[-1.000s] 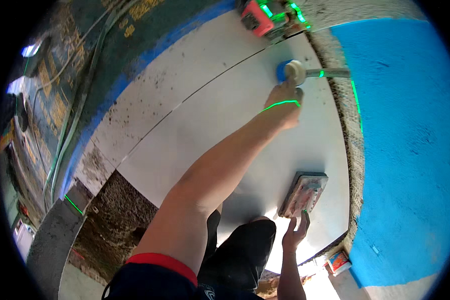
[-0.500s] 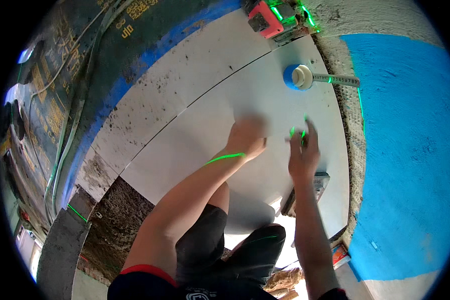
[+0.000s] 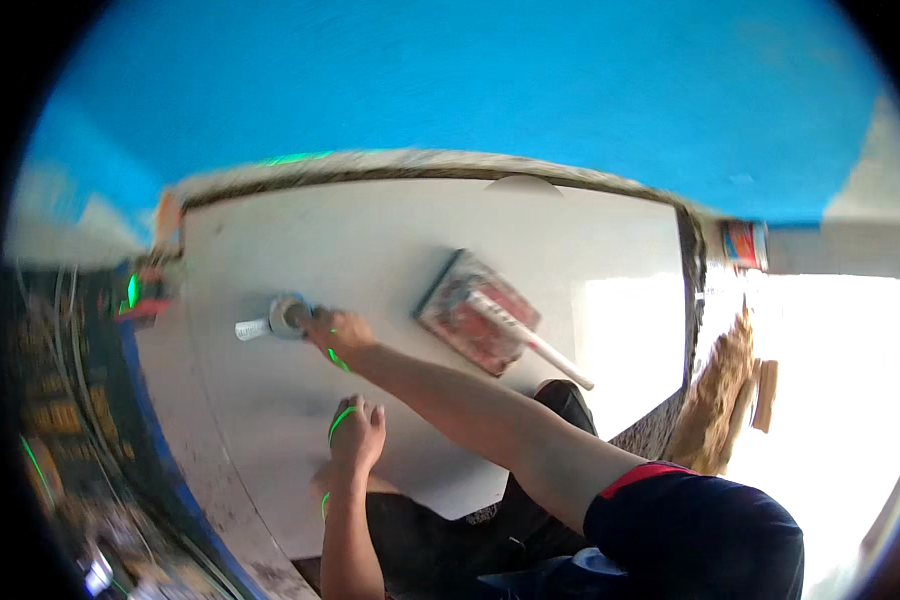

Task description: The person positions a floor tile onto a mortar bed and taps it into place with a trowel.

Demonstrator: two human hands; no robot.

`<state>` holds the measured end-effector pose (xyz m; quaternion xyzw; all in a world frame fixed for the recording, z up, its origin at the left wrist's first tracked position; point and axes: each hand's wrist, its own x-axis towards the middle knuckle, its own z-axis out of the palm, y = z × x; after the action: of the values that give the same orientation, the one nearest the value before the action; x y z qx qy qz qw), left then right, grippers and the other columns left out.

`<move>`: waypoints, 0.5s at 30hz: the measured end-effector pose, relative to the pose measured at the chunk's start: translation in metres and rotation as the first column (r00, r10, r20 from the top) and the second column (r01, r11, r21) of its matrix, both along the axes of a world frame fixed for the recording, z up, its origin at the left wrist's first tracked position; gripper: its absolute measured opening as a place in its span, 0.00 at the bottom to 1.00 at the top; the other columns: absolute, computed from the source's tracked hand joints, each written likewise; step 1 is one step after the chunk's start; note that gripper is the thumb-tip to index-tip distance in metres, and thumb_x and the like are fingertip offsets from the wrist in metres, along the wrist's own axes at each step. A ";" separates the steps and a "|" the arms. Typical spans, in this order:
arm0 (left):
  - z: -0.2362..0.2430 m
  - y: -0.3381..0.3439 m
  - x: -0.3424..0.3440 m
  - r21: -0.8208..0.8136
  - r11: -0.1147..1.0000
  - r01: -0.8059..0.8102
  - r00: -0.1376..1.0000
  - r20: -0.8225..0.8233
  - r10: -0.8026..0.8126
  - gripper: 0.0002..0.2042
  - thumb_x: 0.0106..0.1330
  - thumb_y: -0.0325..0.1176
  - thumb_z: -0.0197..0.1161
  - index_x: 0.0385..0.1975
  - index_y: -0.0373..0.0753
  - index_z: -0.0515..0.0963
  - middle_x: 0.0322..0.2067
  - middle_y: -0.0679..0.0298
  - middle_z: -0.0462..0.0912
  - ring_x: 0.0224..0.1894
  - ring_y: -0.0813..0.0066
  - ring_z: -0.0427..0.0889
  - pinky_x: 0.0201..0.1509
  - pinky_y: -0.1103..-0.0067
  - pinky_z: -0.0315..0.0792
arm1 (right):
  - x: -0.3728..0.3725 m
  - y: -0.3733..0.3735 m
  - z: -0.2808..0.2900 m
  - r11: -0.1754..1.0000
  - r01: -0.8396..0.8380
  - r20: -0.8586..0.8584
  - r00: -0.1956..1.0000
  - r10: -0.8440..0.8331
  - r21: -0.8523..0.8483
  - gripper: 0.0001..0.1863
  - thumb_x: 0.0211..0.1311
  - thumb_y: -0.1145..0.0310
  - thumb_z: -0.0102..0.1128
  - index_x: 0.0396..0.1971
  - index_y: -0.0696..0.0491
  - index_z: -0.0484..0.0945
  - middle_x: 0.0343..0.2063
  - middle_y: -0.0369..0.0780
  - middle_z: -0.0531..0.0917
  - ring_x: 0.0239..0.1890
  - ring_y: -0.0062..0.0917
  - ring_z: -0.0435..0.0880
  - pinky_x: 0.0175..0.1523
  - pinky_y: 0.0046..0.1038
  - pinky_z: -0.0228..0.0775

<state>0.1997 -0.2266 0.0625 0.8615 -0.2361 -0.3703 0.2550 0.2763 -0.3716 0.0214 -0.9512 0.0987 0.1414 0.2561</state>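
My right hand (image 3: pixel 340 340) reaches across a large pale tile (image 3: pixel 370 240), fingers closed on a blue-and-white roll (image 3: pixel 286 314) that has a short printed strip (image 3: pixel 252 329) sticking out leftward. Below it, my left hand (image 3: pixel 357 435) is loosely bent just over the tile, fingers slightly apart, with nothing visible in it. A reddish, worn rectangular float (image 3: pixel 455 290) lies right of my right hand, and a long white-handled tool (image 3: pixel 560 365) lies diagonally across it.
A red laser level (image 3: pixel 148 303) casts green lines at the left, beside dark sheeting (image 3: pixel 70 370) with cables. A blue-coated wall (image 3: pixel 450 80) runs across the top. Right of the tile stand a small container (image 3: pixel 745 245), rough brown material (image 3: pixel 710 410) and a wood piece (image 3: pixel 765 395).
My view has turned right, toward the blue wall. My left hand has left the roll and drawn back. My right hand has moved from beside the float onto the roll.
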 end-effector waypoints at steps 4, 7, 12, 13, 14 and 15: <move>0.033 -0.064 -0.021 0.039 0.989 0.142 0.984 0.107 -0.146 0.19 0.64 0.37 0.61 0.50 0.31 0.71 0.49 0.46 0.74 0.52 0.47 0.75 0.55 0.60 0.71 | -0.113 -0.110 0.059 0.959 0.224 0.287 0.920 -0.266 0.170 0.18 0.61 0.62 0.62 0.49 0.49 0.72 0.42 0.45 0.79 0.39 0.44 0.83 0.41 0.41 0.78; 0.050 -0.151 -0.049 -0.074 0.997 0.025 0.949 0.315 -0.001 0.28 0.65 0.39 0.60 0.59 0.28 0.63 0.60 0.39 0.64 0.63 0.42 0.64 0.64 0.57 0.64 | -0.222 -0.228 0.087 0.803 0.595 0.335 0.761 -0.555 -0.021 0.14 0.62 0.66 0.62 0.45 0.51 0.74 0.36 0.45 0.83 0.35 0.36 0.85 0.36 0.35 0.77; 0.029 -0.317 -0.098 -0.124 0.986 0.115 0.821 0.570 -0.024 0.29 0.68 0.44 0.56 0.61 0.27 0.63 0.63 0.39 0.61 0.66 0.41 0.60 0.69 0.54 0.56 | -0.418 -0.447 0.071 0.131 0.980 0.279 0.086 -0.956 0.146 0.11 0.64 0.65 0.60 0.38 0.57 0.73 0.23 0.44 0.85 0.30 0.33 0.87 0.36 0.34 0.75; 0.022 -0.335 -0.106 -0.035 0.994 0.102 0.838 0.542 -0.067 0.29 0.67 0.44 0.57 0.61 0.29 0.63 0.65 0.41 0.60 0.67 0.41 0.59 0.70 0.54 0.54 | -0.454 -0.489 0.060 0.126 0.992 0.336 0.123 -0.934 -0.013 0.12 0.64 0.64 0.60 0.38 0.56 0.73 0.25 0.45 0.85 0.31 0.34 0.87 0.36 0.35 0.75; 0.017 -0.345 -0.115 0.202 0.979 0.036 0.791 0.593 -0.152 0.28 0.67 0.44 0.57 0.61 0.31 0.64 0.65 0.42 0.60 0.68 0.43 0.57 0.71 0.54 0.53 | -0.486 -0.529 0.049 0.060 0.981 0.340 0.122 -0.932 -0.186 0.12 0.63 0.63 0.61 0.38 0.56 0.73 0.26 0.46 0.85 0.31 0.36 0.87 0.37 0.35 0.75; 0.011 -0.352 -0.118 0.139 0.990 0.035 0.739 0.663 -0.119 0.28 0.67 0.43 0.57 0.61 0.32 0.64 0.66 0.44 0.60 0.69 0.44 0.57 0.70 0.54 0.53 | -0.515 -0.567 0.036 0.039 0.991 0.348 0.083 -0.934 -0.130 0.14 0.62 0.62 0.62 0.40 0.56 0.74 0.30 0.48 0.85 0.34 0.39 0.86 0.40 0.37 0.75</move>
<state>0.0817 -0.5782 0.0735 0.9398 -0.3249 -0.0601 0.0869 -0.2383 -0.9385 0.0579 -0.6699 0.7124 -0.1673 0.1256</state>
